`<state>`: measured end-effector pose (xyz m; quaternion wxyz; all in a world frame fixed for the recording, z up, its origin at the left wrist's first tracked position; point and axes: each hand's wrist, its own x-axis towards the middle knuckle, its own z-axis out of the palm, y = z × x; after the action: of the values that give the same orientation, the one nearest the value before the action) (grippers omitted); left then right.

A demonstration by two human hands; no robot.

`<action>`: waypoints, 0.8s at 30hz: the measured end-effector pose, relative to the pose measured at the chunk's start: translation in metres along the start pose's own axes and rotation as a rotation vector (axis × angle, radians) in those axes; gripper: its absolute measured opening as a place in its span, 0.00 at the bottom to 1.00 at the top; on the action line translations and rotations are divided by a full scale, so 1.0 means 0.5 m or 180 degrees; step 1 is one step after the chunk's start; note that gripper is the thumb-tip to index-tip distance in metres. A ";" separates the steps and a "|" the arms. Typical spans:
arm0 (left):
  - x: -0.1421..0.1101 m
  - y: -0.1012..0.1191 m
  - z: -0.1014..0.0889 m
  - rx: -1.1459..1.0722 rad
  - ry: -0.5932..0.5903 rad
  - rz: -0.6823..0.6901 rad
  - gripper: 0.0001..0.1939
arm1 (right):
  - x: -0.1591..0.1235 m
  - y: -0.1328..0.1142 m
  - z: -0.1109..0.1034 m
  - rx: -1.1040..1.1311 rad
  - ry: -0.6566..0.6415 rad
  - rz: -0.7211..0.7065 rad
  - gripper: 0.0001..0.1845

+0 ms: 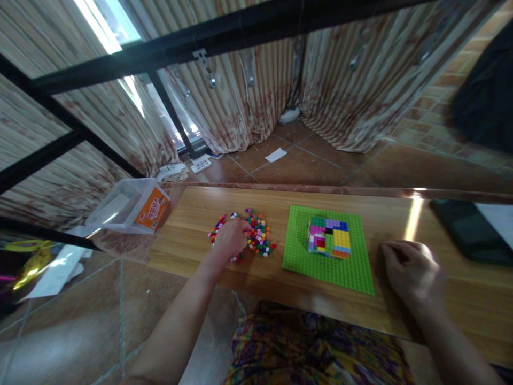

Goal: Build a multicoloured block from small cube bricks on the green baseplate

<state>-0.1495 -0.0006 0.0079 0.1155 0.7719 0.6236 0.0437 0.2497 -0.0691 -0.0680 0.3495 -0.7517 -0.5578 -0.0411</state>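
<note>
My left hand [231, 238] reaches into a loose pile of small coloured toy bricks [261, 235]. Its fingers are drawn together among the bricks; what is between the fingertips, if anything, is hidden. Right of the pile lies a green studded baseplate [296, 262]. A low, multicoloured block of joined bricks [340, 238] stands on it, with yellow, blue, purple, pink and orange parts and a dark gap near its middle. My right hand [412, 270] rests as a fist on the table, just right of the baseplate and apart from it, with no object showing in it.
A clear plastic box [128, 206] with an orange label stands at the left end of the wooden table [184, 214]. At the right lie a dark, flat object [468, 230] and a white sheet [499, 214]. Black metal bars [248, 35] cross above the far side.
</note>
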 end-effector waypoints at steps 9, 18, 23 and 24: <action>0.000 -0.012 -0.003 -0.0364 0.0221 -0.0022 0.08 | 0.000 0.009 0.012 0.0124 0.0102 -0.0080 0.14; 0.000 0.120 -0.033 -0.1645 0.0374 0.0766 0.08 | 0.001 -0.008 0.009 0.0228 0.0037 0.0021 0.13; 0.021 0.219 -0.019 -0.1748 0.0342 0.1141 0.12 | 0.002 -0.012 0.008 0.0325 0.0060 0.0043 0.12; 0.026 0.232 -0.015 -0.1709 0.0335 0.1200 0.12 | 0.002 -0.012 0.008 0.0346 0.0066 0.0037 0.12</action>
<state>-0.0376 -0.0097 0.0415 0.2723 0.8124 0.4412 0.2670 0.2437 -0.0651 -0.0678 0.3958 -0.7343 -0.5512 -0.0165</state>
